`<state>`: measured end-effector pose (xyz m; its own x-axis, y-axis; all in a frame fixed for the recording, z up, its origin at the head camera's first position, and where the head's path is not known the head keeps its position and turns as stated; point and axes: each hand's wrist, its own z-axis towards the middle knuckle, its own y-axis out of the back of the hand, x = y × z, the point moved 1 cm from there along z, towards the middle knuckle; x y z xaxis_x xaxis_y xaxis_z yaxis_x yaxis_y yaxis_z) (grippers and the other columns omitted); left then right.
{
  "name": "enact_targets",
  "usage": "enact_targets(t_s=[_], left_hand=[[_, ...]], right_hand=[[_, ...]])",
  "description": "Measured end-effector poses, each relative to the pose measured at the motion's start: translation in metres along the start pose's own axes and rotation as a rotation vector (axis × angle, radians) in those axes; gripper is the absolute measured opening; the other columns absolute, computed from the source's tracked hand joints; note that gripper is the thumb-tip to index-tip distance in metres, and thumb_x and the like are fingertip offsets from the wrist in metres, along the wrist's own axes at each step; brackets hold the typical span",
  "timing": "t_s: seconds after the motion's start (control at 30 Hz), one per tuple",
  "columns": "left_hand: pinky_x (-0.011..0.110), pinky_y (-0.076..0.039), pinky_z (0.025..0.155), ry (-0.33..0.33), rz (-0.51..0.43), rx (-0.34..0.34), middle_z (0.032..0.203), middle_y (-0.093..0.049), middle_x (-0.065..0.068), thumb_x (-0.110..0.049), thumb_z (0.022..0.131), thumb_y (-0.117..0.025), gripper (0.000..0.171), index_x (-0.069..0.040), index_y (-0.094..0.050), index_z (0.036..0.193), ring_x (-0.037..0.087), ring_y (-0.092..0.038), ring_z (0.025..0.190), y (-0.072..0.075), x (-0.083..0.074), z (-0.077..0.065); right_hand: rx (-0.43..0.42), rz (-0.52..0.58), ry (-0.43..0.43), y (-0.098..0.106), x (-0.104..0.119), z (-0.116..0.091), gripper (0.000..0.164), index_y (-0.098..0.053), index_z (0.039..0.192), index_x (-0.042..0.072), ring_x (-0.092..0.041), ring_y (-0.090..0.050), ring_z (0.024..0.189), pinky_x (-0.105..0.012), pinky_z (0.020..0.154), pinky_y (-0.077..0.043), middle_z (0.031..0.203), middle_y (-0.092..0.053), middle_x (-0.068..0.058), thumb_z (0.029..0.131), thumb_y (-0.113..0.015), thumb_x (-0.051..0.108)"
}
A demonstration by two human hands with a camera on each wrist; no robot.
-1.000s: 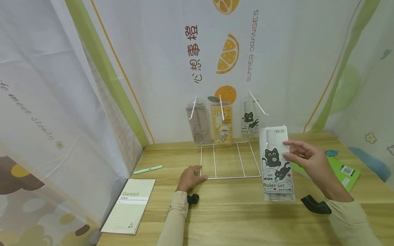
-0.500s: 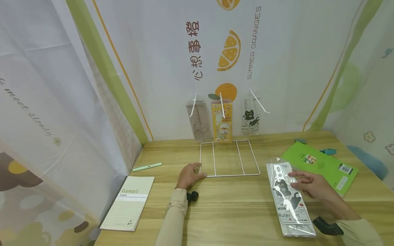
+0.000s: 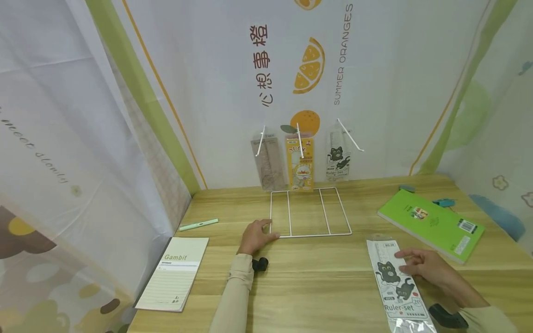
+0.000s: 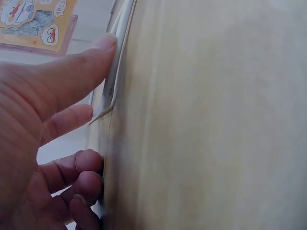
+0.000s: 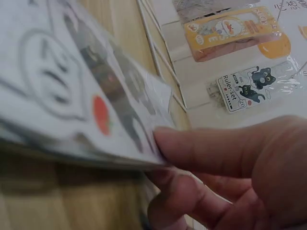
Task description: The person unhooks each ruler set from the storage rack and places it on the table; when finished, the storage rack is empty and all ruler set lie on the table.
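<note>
A packaged ruler set (image 3: 401, 291) with black cats on its card lies low over the table at the right front. My right hand (image 3: 433, 273) pinches its right edge between thumb (image 5: 206, 148) and fingers; whether the pack touches the table is hard to tell. A white wire display rack (image 3: 310, 236) stands at the middle, its base flat on the wood. My left hand (image 3: 255, 238) holds the front left corner of that base, thumb (image 4: 81, 72) on the front wire. From its hooks hang a grey ruler pack (image 3: 270, 166), a yellow duck pack (image 3: 300, 173) and another cat ruler set (image 3: 338, 159).
A green book (image 3: 433, 224) lies at the right, with small blue items (image 3: 444, 203) behind it. At the left are a Gambit notebook (image 3: 172, 282) and a pale green pen (image 3: 199, 225). A printed curtain (image 3: 216, 92) closes off the back of the table (image 3: 308, 286).
My right hand has lowered the ruler set from beside the right hook, down and toward the front right, tipping it flatter. The left hand stays at the rack's corner.
</note>
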<state>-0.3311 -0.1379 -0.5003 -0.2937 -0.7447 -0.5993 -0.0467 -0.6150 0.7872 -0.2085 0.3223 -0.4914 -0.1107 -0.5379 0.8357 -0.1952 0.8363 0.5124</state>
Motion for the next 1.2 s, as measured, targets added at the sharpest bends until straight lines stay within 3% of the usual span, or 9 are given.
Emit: enact_targets(t_s=[0.3, 0.63, 0.77, 1.0, 1.2], left_hand=[[0.056, -0.047, 0.099, 0.001, 0.002, -0.002, 0.131, -0.064, 0.022, -0.035, 0.086, -0.08, 0.058, -0.002, -0.065, 0.131, 0.043, -0.06, 0.119, 0.0, 0.001, 0.002], [0.055, -0.049, 0.098, 0.003, -0.003, 0.0, 0.129, -0.065, 0.021, -0.035, 0.086, -0.08, 0.058, -0.002, -0.065, 0.131, 0.042, -0.061, 0.117, 0.001, 0.002, 0.002], [0.055, -0.049, 0.097, 0.001, -0.004, -0.003, 0.128, -0.066, 0.022, -0.035, 0.085, -0.081, 0.058, -0.002, -0.065, 0.131, 0.042, -0.061, 0.117, 0.001, 0.001, 0.002], [0.056, -0.049, 0.096, -0.012, 0.004, -0.004, 0.127, -0.066, 0.022, -0.035, 0.085, -0.081, 0.058, -0.001, -0.065, 0.13, 0.042, -0.062, 0.115, -0.001, 0.003, 0.001], [0.056, -0.05, 0.096, -0.01, -0.015, -0.005, 0.127, -0.066, 0.022, -0.034, 0.085, -0.081, 0.058, -0.001, -0.065, 0.13, 0.042, -0.062, 0.114, -0.002, 0.003, 0.0]], right_hand=[[0.015, -0.102, 0.065, 0.002, -0.002, -0.002, 0.045, -0.058, 0.127, -0.014, -0.01, -0.047, 0.069, -0.025, 0.062, -0.04, 0.08, -0.057, -0.005, 0.09, -0.072, 0.008], [0.069, -0.154, 0.201, 0.006, -0.008, -0.003, 0.044, -0.058, 0.124, -0.016, -0.004, -0.047, 0.071, -0.023, 0.062, -0.041, 0.08, -0.056, -0.001, 0.092, -0.071, 0.011], [0.075, -0.19, 0.208, 0.007, -0.007, -0.002, 0.045, -0.059, 0.125, -0.015, -0.006, -0.048, 0.075, -0.025, 0.065, -0.043, 0.085, -0.058, -0.003, 0.092, -0.071, 0.014], [-0.063, -0.271, 0.195, 0.018, 0.007, 0.006, 0.042, -0.063, 0.126, -0.01, -0.007, -0.05, 0.074, -0.025, 0.06, -0.045, 0.085, -0.06, -0.004, 0.092, -0.072, 0.014], [-0.239, -0.313, 0.205, 0.028, 0.037, 0.034, 0.038, -0.064, 0.125, -0.008, -0.01, -0.054, 0.076, -0.026, 0.058, -0.045, 0.089, -0.066, -0.009, 0.099, -0.066, 0.02]])
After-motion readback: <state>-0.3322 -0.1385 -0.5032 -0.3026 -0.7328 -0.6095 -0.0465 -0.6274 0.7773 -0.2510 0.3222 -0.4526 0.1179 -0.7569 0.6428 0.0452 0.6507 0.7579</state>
